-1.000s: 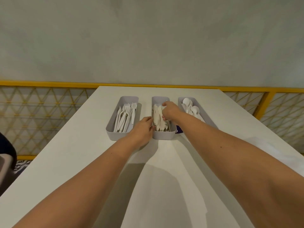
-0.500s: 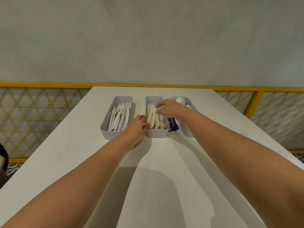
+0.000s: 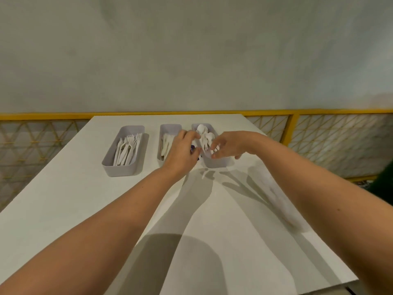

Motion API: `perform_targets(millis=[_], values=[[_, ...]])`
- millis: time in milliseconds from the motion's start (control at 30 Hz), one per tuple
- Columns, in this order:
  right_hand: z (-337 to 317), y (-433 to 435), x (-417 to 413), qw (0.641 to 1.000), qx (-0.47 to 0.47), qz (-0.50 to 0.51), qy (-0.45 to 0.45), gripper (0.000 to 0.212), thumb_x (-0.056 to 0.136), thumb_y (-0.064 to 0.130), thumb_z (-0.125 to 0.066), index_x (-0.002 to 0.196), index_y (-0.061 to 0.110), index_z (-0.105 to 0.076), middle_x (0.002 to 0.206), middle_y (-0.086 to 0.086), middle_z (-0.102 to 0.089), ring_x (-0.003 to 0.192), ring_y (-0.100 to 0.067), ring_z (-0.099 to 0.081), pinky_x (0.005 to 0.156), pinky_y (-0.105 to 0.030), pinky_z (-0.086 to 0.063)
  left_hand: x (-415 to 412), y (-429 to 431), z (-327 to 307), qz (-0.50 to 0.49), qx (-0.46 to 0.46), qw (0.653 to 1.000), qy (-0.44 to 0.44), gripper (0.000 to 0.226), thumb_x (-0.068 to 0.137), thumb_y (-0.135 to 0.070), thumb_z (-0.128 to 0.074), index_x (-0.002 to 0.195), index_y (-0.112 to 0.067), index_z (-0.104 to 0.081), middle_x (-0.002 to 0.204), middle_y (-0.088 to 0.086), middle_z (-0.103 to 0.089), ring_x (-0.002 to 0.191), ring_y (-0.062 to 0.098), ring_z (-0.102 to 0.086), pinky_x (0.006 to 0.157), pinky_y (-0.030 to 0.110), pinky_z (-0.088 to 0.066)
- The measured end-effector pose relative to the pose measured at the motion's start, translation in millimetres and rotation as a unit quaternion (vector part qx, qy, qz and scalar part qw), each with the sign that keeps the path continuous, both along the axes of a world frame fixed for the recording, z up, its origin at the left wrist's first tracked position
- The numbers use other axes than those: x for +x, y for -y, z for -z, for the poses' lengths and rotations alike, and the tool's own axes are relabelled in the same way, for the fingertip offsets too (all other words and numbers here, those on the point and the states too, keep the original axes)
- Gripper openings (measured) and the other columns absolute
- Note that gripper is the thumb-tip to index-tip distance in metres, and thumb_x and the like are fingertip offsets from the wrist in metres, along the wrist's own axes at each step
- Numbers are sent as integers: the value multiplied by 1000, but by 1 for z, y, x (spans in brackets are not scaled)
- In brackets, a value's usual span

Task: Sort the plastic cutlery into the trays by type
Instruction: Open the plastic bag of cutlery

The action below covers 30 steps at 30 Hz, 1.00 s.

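Observation:
Three grey trays stand side by side at the far end of the white table (image 3: 80, 209). White forks (image 3: 127, 147) fill the left tray (image 3: 119, 170). In the middle tray (image 3: 170, 127) lie white knives (image 3: 165, 143). Several white spoons (image 3: 201, 129) are in the right tray (image 3: 219, 163). My left hand (image 3: 181, 151) hovers over the gap between the middle and right trays, with curved fingers reaching the right tray's left rim. My right hand (image 3: 228, 145) is above the right tray's front end, fingers spread and loosely bent, holding nothing.
A small purple object (image 3: 192, 148) shows between the middle and right trays, mostly hidden by my left hand. A yellow railing (image 3: 294, 128) with mesh panels runs behind the table. A grey wall stands beyond it.
Both hands have left the middle tray and moved right to the spoon tray. My view has also shifted, so the trays sit further left and look smaller.

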State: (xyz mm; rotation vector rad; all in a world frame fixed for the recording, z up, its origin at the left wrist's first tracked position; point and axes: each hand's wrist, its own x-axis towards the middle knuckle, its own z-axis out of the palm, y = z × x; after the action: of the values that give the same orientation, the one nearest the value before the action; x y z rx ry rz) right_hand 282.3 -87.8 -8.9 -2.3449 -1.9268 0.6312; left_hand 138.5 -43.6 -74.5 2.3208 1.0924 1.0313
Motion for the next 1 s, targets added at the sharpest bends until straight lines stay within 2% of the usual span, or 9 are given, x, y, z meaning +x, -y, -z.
perform_targets(millis=[100, 200, 300, 467, 567, 667, 800, 900, 1000], values=[[-2, 21, 16, 1000, 11, 10, 19, 52, 90, 39, -57, 137, 23, -44, 141, -3, -43, 122, -25, -48, 100, -33, -43, 18, 13, -5, 29, 8, 999, -16, 34, 93, -15, -53, 126, -11, -48, 130, 7, -43, 117, 23, -46, 96, 30, -39], [4, 46, 38, 997, 10, 34, 68, 67, 91, 44, -54, 148, 24, -26, 154, -2, -23, 138, -25, -31, 107, -35, -31, 35, 30, -4, 69, -13, 997, -42, 45, 94, -21, -51, 137, -15, -40, 142, 5, -36, 131, 22, -36, 104, 31, -32], [19, 64, 60, 991, -8, 75, 113, 86, 87, 54, -54, 152, 22, -9, 157, -8, -9, 141, -29, -25, 109, -39, -30, 49, 45, 0, 106, -36, 990, -81, 57, 95, -29, -48, 147, -20, -25, 153, 3, -24, 140, 22, -23, 113, 35, -23], [54, 85, 90, 970, -57, 189, 146, 120, 70, 66, -65, 150, 14, 8, 157, -18, -5, 144, -37, -13, 113, -49, -25, 62, 56, 13, 135, -66, 976, -159, 72, 94, -43, -47, 151, -27, -6, 160, 0, -1, 147, 21, -5, 119, 38, -12], [63, 92, 94, 972, -79, 188, 114, 118, 72, 64, -64, 150, 9, 6, 152, -15, -28, 137, -32, -32, 108, -40, -32, 64, 59, 16, 138, -77, 971, -180, 73, 93, -46, -46, 150, -27, -4, 160, -1, 2, 147, 21, -3, 119, 40, -11], [66, 95, 88, 978, -93, 149, 108, 110, 74, 63, -64, 149, 11, -3, 147, -11, -36, 132, -29, -39, 105, -38, -35, 61, 58, 18, 136, -84, 969, -186, 71, 93, -46, -44, 150, -27, -6, 160, -1, -1, 147, 21, -4, 119, 41, -12], [70, 95, 69, 988, -83, 80, 100, 111, 70, 64, -66, 150, 22, -1, 148, -8, -29, 133, -29, -36, 104, -40, -37, 48, 52, 21, 130, -75, 975, -165, 64, 95, -42, -44, 149, -23, -18, 157, 1, -14, 144, 23, -16, 117, 41, -20], [72, 90, 45, 995, -70, 12, 71, 108, 70, 62, -68, 150, 28, -3, 147, -4, -28, 132, -28, -36, 104, -41, -38, 34, 54, 20, 126, -80, 981, -128, 51, 97, -34, -44, 144, -19, -31, 151, 3, -28, 139, 21, -27, 112, 34, -26], [74, 83, 17, 996, -53, -57, 31, 109, 70, 55, -73, 150, 29, -3, 148, 0, -26, 133, -25, -36, 106, -42, -38, 18, 57, 17, 109, -70, 987, -95, 33, 98, -22, -42, 128, -12, -52, 134, 4, -49, 124, 19, -46, 102, 26, -34]])
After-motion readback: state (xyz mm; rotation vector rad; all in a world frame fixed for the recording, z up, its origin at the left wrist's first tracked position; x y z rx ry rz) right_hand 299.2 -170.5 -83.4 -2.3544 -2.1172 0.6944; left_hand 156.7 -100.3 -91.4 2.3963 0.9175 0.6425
